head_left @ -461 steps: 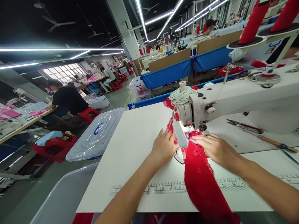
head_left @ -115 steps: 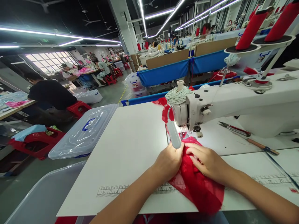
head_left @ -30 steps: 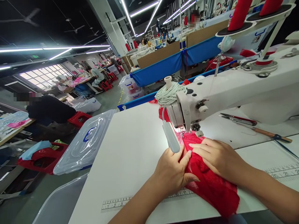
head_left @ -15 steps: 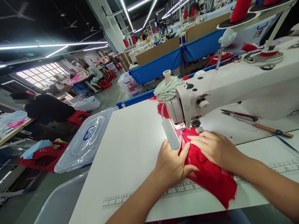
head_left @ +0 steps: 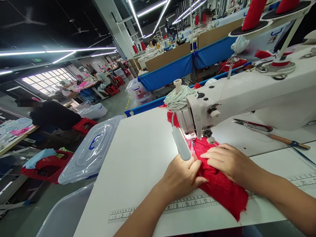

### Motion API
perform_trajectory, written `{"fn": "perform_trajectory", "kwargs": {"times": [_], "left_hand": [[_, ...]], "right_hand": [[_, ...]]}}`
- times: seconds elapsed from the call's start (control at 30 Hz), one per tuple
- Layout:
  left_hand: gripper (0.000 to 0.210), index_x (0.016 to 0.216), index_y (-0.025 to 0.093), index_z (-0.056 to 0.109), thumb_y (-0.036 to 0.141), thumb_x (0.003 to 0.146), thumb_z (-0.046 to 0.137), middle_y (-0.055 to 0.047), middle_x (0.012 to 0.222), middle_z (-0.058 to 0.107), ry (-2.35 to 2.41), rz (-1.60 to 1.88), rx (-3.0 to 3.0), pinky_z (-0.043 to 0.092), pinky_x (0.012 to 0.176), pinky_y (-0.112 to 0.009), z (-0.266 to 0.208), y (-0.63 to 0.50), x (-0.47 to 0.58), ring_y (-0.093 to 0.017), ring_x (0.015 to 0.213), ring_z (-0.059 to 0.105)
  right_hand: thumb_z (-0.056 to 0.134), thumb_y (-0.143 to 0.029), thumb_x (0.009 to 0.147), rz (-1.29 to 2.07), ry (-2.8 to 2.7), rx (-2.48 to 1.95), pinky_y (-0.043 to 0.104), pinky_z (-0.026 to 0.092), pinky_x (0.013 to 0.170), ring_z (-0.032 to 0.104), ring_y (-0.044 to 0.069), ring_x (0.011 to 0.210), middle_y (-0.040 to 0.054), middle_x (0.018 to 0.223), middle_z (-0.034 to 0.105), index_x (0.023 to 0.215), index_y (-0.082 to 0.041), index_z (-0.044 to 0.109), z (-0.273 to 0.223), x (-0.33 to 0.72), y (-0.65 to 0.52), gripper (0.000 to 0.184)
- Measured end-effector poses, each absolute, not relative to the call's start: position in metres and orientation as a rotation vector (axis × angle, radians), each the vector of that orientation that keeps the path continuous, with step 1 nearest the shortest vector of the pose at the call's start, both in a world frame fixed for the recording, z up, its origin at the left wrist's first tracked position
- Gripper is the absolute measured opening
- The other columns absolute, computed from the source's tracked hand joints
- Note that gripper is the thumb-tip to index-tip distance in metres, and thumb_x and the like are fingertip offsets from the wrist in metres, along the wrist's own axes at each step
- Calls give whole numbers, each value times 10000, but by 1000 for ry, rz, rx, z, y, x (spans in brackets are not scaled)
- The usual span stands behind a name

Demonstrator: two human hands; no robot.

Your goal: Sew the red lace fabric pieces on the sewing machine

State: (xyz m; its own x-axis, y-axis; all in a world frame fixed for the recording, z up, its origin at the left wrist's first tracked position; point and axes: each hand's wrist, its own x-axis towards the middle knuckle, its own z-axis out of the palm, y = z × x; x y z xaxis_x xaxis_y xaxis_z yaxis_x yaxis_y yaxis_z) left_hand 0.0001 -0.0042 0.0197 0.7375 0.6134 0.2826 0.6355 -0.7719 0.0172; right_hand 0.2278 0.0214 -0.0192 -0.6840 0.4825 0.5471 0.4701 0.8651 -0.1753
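Note:
A piece of red lace fabric runs from under the needle area of a white sewing machine toward the table's front edge. My left hand lies at the fabric's left side, its fingers curled in and closed on the edge; the fingertips are partly hidden. On top of the lace, my right hand rests flat with its fingers stretched toward the presser foot. A small grey lamp hangs just above my left fingers and lights the stitching area.
Thread snips and a wooden-handled tool lie right of the machine head. A printed ruler crosses the white table. A lidded clear bin stands at the left. Red thread cones sit above; people work farther back.
Both hands have drawn slightly back from the needle, toward the table's front. My left fingers have curled in more. The view has shifted a little.

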Motion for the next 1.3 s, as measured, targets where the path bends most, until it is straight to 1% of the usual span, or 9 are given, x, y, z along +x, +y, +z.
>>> {"fn": "perform_trajectory", "kwargs": {"times": [0.13, 0.2, 0.3, 0.4, 0.57, 0.73, 0.9, 1.17, 1.3], "left_hand": [[780, 1134, 71, 631, 602, 1001, 75, -114, 856, 594, -1063, -422, -2828, 463, 576, -330, 21, -8, 4, -201, 674, 537], [831, 1196, 88, 625, 642, 974, 47, -159, 964, 613, -1077, -406, -2806, 486, 606, -340, 19, -10, 4, -210, 716, 560], [859, 1251, 93, 616, 688, 948, 75, -232, 1166, 614, -1087, -376, -2751, 513, 656, -363, 12, -13, 3, -253, 850, 598], [841, 1275, 82, 613, 702, 946, 151, -255, 1252, 609, -1054, -369, -2722, 526, 697, -384, 6, -15, 1, -302, 995, 599], [874, 1267, 91, 635, 733, 928, 150, -234, 1221, 641, -1092, -430, -2713, 531, 714, -396, 3, -16, 2, -292, 947, 609], [870, 1246, 82, 649, 664, 966, 66, -218, 1205, 660, -1095, -517, -2663, 527, 750, -395, 6, -14, 6, -288, 980, 614], [877, 1199, 79, 673, 660, 969, 59, -208, 1174, 673, -1104, -530, -2632, 520, 746, -381, 7, -10, 6, -283, 980, 617], [778, 1294, 105, 629, 672, 971, 206, -209, 1198, 659, -1120, -421, -2599, 518, 825, -425, -2, -3, 0, -317, 1034, 601], [809, 1264, 89, 632, 660, 978, 135, -225, 1219, 630, -1126, -461, -2621, 519, 843, -443, 2, 0, 1, -314, 1045, 597]], "right_hand": [[411, -51, 922, -40, -2423, -687, 360, 441, 822, 642, 175, 916, 44, 1036, 740, 853, -183, 653, -18, 227, 21, 284], [423, -40, 899, -49, -2417, -700, 357, 442, 808, 641, 172, 907, 42, 1020, 741, 826, -183, 648, -16, 227, 22, 276], [425, -29, 871, -53, -2430, -718, 351, 449, 789, 641, 166, 892, 44, 988, 742, 811, -189, 653, -12, 228, 22, 285], [424, -40, 877, -60, -2444, -716, 351, 452, 799, 645, 165, 872, 46, 953, 742, 826, -197, 662, -11, 229, 22, 290], [419, -27, 870, -57, -2465, -721, 353, 452, 827, 652, 176, 900, 58, 976, 745, 829, -205, 654, -14, 231, 23, 298], [395, 12, 836, -65, -2426, -727, 372, 473, 849, 668, 193, 922, 89, 1033, 744, 844, -178, 649, -17, 230, 25, 318], [410, -8, 837, -107, -2437, -705, 392, 498, 861, 679, 218, 956, 98, 1022, 748, 883, -158, 657, -17, 229, 29, 292], [398, -19, 869, -150, -2432, -743, 370, 503, 876, 678, 205, 997, 119, 1094, 740, 882, -150, 664, -18, 229, 36, 297], [387, -75, 931, -172, -2423, -736, 392, 502, 875, 657, 223, 1035, 130, 1157, 720, 1052, -119, 672, -20, 228, 35, 313]]}}
